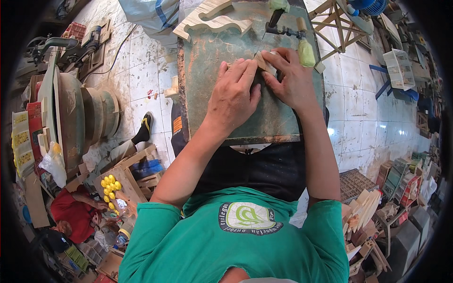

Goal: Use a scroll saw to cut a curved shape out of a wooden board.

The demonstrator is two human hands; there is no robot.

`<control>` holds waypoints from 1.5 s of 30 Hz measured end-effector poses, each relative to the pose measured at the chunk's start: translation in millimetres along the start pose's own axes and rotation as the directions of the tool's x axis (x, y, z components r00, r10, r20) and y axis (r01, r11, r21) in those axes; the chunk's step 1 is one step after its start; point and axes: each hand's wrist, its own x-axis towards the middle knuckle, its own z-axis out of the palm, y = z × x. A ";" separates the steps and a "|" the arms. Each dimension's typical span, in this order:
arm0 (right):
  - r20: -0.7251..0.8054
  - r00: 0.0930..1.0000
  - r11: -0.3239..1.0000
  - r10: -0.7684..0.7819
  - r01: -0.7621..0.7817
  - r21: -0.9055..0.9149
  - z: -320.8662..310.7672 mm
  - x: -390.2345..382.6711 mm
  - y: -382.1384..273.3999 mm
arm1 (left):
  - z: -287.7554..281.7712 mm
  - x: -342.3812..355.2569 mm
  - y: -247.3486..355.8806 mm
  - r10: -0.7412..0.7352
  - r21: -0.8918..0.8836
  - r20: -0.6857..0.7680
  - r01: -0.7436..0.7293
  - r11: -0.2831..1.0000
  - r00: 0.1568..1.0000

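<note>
Both hands are over a worn green machine table [203, 70]. Between them is a small wooden piece [264, 62], mostly covered by fingers. My right hand [290, 80] pinches it between thumb and fingers. My left hand [232, 94] presses its closed-up fingers against the piece's left side; what lies under its fingertips is partly hidden. Just beyond the right hand is a dark metal arm [285, 32] with a part wrapped in pale green cloth [306, 53]. A curved, cut wooden board [212, 21] lies at the table's far left.
A white and blue sack [151, 16] stands beyond the table's left side. Large round wooden forms [71, 118] are stacked at left. A person in red [75, 212] sits low at the lower left, near several yellow round things [109, 186]. Wood offcuts [365, 210] pile up at lower right.
</note>
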 end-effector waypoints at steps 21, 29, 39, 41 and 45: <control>-0.037 0.997 0.992 -0.074 0.070 -0.101 -2.5 1.0 -0.5 | 1.3 1.1 -1.4 0.010 0.022 -0.006 -0.010 1.000 1.000; -0.034 0.997 0.995 -0.062 0.059 -0.084 -3.9 1.3 -2.1 | 1.8 0.9 -1.8 0.009 0.020 -0.006 -0.009 1.000 1.000; -0.051 0.998 0.999 -0.028 0.026 -0.041 -1.1 0.1 -2.3 | 2.8 0.2 -2.4 0.014 0.019 -0.014 -0.014 1.000 1.000; -0.036 0.998 0.997 -0.051 0.048 -0.058 -3.2 0.4 -0.7 | 2.7 0.1 -2.8 0.028 0.049 -0.010 -0.027 0.998 1.000; -0.040 0.998 0.998 -0.040 0.038 -0.044 -2.7 0.2 -2.4 | 3.3 0.8 -3.3 0.031 0.037 -0.013 -0.030 0.999 0.999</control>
